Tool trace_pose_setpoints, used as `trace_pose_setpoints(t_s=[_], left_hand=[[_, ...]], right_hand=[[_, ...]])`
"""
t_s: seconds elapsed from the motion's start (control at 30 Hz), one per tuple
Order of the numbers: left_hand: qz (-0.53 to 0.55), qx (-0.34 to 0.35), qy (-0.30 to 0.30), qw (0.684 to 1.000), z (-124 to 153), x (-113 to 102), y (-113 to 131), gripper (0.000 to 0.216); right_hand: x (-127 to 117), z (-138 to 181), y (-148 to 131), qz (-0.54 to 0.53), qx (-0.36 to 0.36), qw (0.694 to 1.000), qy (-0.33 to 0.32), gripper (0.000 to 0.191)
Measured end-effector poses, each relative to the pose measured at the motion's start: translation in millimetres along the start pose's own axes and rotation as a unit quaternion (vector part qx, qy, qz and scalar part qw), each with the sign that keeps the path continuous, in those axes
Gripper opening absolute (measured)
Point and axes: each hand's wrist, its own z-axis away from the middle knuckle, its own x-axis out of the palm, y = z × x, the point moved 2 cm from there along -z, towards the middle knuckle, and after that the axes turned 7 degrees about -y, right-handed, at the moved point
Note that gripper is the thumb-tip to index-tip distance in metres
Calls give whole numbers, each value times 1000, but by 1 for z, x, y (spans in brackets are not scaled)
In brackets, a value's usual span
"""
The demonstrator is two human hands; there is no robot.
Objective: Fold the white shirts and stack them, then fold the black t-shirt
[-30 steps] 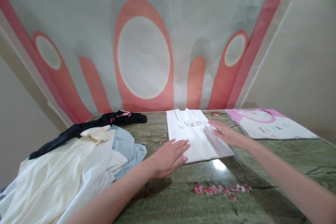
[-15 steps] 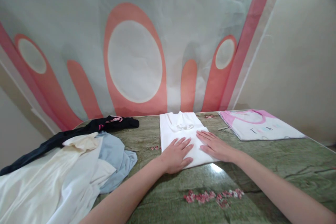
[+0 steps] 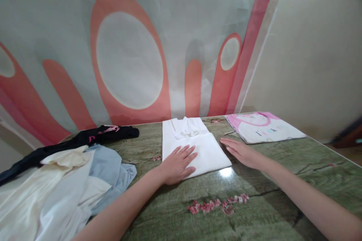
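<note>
A white top (image 3: 207,150), folded into a rectangle with its neckline at the far end, lies flat on the table. My left hand (image 3: 178,163) rests on the near left part of it, palm down, fingers spread. My right hand (image 3: 243,152) is just off the top's right edge, fingers stretched out towards the far left and close together, holding nothing. A second folded garment, a white shirt with a pink collar (image 3: 266,130) and printed letters, lies beyond my right hand.
At the left lies a heap of loose clothes: a cream and white garment (image 3: 56,188), a light blue garment (image 3: 106,165) and a black garment (image 3: 76,141). The table (image 3: 166,214) has a wood-look surface with printed pink flowers. A wall with orange shapes stands behind it.
My right hand has come off the white top and moved right, past its edge. My left hand stays on the top. The whole view has turned slightly to the right.
</note>
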Motion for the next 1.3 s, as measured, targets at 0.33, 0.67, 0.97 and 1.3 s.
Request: trace_pose_setpoints(t_s=[0.33,0.67,0.97,1.3], left_hand=[[28,45,-34,998,41,-14,-10,57],[17,53,-13,998,-2,-23,48,48],[-5,12,-27,1000,-9,-7,50,57],[6,-43,14,999,-5,-20,31,48]], right_hand=[[-2,24,-64,-36,-119,991,-49,43],[-7,29,-71,-70,-115,991,15,31],[-6,26,-76,-66,-155,986,-8,29],[-3,18,-66,-68,-76,991,83,32]])
